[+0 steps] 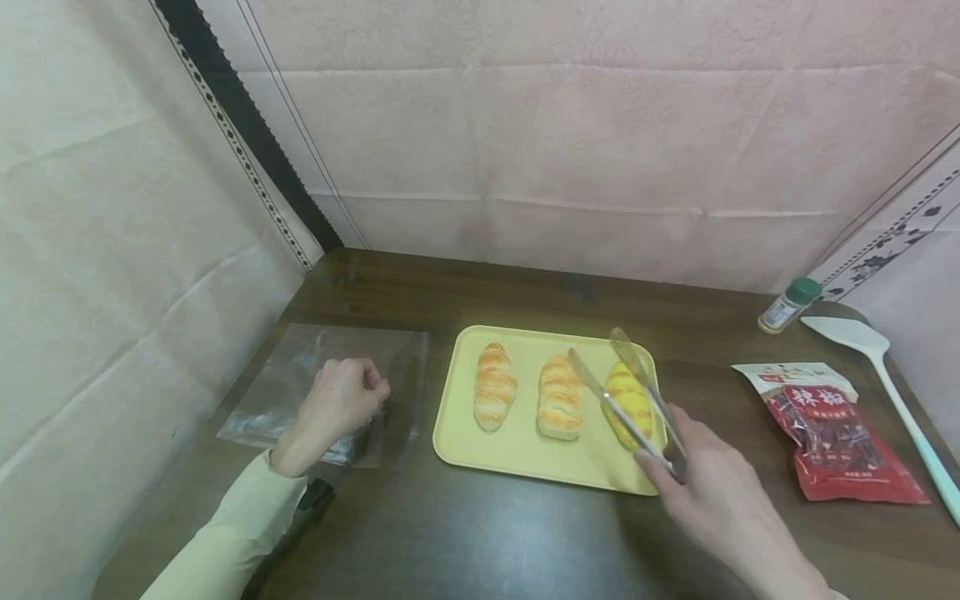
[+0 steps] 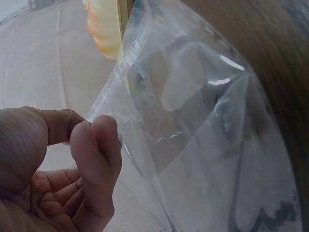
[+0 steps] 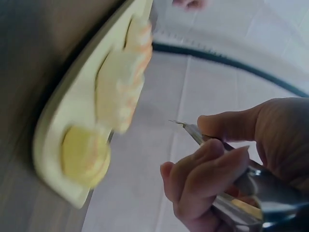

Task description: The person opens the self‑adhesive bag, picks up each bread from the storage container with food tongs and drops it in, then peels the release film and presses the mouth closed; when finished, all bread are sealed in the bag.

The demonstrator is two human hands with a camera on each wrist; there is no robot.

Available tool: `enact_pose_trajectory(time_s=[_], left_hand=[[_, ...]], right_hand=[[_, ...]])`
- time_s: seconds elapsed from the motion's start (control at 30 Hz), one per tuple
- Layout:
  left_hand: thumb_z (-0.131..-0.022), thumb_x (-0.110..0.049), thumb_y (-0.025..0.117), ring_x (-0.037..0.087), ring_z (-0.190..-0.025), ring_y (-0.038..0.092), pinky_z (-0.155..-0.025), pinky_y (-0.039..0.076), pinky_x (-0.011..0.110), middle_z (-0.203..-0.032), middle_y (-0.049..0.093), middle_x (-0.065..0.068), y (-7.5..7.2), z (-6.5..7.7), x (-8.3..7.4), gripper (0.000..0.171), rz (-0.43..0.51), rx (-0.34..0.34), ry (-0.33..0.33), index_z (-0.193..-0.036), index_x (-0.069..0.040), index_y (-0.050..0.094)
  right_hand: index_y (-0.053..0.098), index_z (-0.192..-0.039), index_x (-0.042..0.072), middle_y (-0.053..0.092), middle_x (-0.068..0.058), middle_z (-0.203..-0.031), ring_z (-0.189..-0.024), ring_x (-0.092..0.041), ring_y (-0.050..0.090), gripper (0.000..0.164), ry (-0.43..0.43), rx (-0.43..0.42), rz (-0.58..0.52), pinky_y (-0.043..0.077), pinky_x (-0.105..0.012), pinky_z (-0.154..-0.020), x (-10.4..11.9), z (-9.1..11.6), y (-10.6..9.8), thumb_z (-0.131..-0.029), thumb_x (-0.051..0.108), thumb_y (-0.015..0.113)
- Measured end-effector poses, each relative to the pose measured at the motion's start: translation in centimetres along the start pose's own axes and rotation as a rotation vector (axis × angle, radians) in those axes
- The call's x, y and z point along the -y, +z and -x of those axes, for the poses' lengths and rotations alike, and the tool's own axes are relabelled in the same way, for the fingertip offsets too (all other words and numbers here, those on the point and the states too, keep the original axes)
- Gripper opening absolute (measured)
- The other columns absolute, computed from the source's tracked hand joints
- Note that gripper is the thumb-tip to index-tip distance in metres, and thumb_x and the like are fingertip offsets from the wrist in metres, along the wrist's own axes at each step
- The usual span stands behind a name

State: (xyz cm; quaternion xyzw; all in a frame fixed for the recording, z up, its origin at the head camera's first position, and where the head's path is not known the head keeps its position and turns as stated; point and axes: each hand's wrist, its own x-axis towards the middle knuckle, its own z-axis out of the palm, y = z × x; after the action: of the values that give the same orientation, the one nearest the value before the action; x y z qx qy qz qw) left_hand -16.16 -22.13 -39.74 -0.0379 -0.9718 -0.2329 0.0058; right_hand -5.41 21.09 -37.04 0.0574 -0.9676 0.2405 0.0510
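Observation:
My left hand pinches the edge of a clear plastic bag between thumb and fingertips. In the head view the bag lies spread at the left, partly hidden by that hand. My right hand grips metal tongs, their arms apart. Seen from the head, the tongs' tips reach over a yellow tray, around a yellow scored bread; nothing is pinched. A golden bread roll lies in the tray's middle, and another bread roll at its left.
Right of the tray lies a red and white food packet. Behind it stand a tilted-looking small jar with a green cap and a white spatula with a pale green handle. Cloth walls enclose the dark wooden table.

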Motion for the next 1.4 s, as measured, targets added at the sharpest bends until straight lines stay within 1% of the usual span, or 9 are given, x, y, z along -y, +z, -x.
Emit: enact_pose_trajectory(time_s=[0.13,0.23,0.37,0.57,0.7,0.8,1.03,1.23,1.4], left_hand=[[-0.093,-0.010,0.066,0.017,-0.057,0.057,-0.058,0.045,0.031,-0.070,0.071,0.005,-0.2,-0.1,0.0,0.014,0.002,0.004,-0.007,-0.081,-0.007,0.072],[-0.093,-0.011,0.067,0.017,-0.058,0.057,-0.059,0.045,0.031,-0.071,0.072,0.005,-0.3,-0.2,0.0,0.014,-0.002,0.002,-0.009,-0.081,-0.007,0.072],[-0.093,-0.011,0.067,0.017,-0.058,0.057,-0.059,0.046,0.031,-0.071,0.071,0.005,-0.3,-0.3,0.0,0.014,0.002,-0.005,-0.007,-0.080,-0.008,0.071],[-0.094,-0.010,0.067,0.016,-0.056,0.056,-0.057,0.044,0.031,-0.069,0.069,0.005,-0.3,-0.4,0.1,0.015,0.011,-0.019,0.006,-0.079,-0.006,0.070],[-0.094,-0.009,0.066,0.016,-0.055,0.054,-0.055,0.043,0.031,-0.067,0.068,0.005,-0.2,-0.5,0.2,0.015,0.013,-0.022,0.013,-0.080,-0.006,0.070],[-0.094,-0.009,0.066,0.016,-0.054,0.054,-0.055,0.043,0.031,-0.067,0.067,0.005,-0.3,-0.6,0.1,0.015,0.016,-0.023,0.017,-0.080,-0.006,0.070],[-0.095,-0.009,0.066,0.014,-0.052,0.059,-0.053,0.045,0.030,-0.064,0.068,0.004,-0.2,-0.7,0.1,0.015,0.045,-0.015,0.018,-0.081,-0.006,0.070],[-0.097,-0.011,0.066,0.012,-0.052,0.062,-0.053,0.046,0.029,-0.061,0.069,0.001,0.4,-0.3,0.2,0.017,0.071,0.032,-0.003,-0.081,-0.007,0.068],[-0.097,-0.010,0.066,0.013,-0.052,0.061,-0.052,0.046,0.030,-0.061,0.068,0.002,0.5,-0.2,0.1,0.017,0.075,0.028,-0.007,-0.080,-0.007,0.067]], right_hand=[[0.056,-0.150,0.000,0.069,0.000,-0.091,-0.074,-0.013,0.056,0.067,-0.014,0.068,-0.022,0.046,-0.035,-0.064,2.2,0.0,1.2,-0.095,0.026,0.084],[0.054,-0.152,0.003,0.071,-0.001,-0.094,-0.076,-0.012,0.059,0.068,-0.017,0.123,-0.039,0.049,-0.035,-0.065,3.8,-0.1,2.2,-0.096,0.029,0.083],[0.052,-0.155,-0.001,0.070,-0.002,-0.098,-0.083,-0.013,0.064,0.071,-0.058,0.155,-0.030,0.056,-0.039,-0.072,5.5,-0.1,3.6,-0.098,0.031,0.081],[0.046,-0.158,-0.004,0.074,-0.019,-0.122,-0.103,-0.032,0.076,0.074,-0.079,0.188,-0.009,0.061,-0.053,-0.088,7.3,-0.6,5.3,-0.101,0.033,0.077],[0.040,-0.161,-0.008,0.070,-0.029,-0.136,-0.116,-0.041,0.075,0.078,-0.049,0.237,-0.032,0.060,-0.058,-0.098,8.3,-1.1,5.7,-0.104,0.032,0.073],[0.037,-0.164,-0.007,0.066,-0.030,-0.143,-0.123,-0.043,0.073,0.080,-0.027,0.249,-0.045,0.058,-0.060,-0.104,8.7,-1.0,6.0,-0.105,0.033,0.072],[0.034,-0.164,-0.006,0.068,-0.026,-0.128,-0.098,-0.037,0.076,0.082,-0.025,0.208,-0.013,0.062,-0.052,-0.086,9.2,-0.3,7.4,-0.104,0.033,0.074],[0.035,-0.164,-0.004,0.066,-0.026,-0.133,-0.096,-0.040,0.075,0.084,0.013,0.220,-0.044,0.062,-0.056,-0.085,9.0,0.5,8.3,-0.103,0.036,0.075],[0.034,-0.165,-0.006,0.067,-0.026,-0.132,-0.092,-0.040,0.074,0.087,0.021,0.221,-0.049,0.062,-0.056,-0.080,9.0,0.7,9.0,-0.102,0.038,0.075]])
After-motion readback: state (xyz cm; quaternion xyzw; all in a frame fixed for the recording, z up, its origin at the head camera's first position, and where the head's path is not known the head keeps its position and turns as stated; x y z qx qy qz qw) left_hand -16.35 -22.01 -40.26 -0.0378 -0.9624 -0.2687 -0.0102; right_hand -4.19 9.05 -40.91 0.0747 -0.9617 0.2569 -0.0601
